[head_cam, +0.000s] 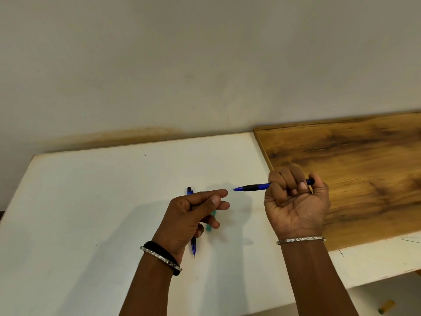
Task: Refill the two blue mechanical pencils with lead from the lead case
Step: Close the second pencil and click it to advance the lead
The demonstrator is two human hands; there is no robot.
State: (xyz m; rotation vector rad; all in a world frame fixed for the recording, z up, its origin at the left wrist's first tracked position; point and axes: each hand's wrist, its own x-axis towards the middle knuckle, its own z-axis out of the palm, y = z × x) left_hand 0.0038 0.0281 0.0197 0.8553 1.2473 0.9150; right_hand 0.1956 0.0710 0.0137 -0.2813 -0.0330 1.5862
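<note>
The right hand is fisted round one blue pencil above mid-table, tip toward the loosely open, empty left hand. The second pencil and green lead case lie beneath; pressing the exposed tip could snap the lead.

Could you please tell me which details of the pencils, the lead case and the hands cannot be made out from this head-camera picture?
- Second pencil: its middle is hidden behind the left hand.
- Green lead case: mostly covered by the left fingers; open or closed is unclear.
- Held pencil: its rear is wrapped by the right hand; lead at the tip is too small to judge.
</note>
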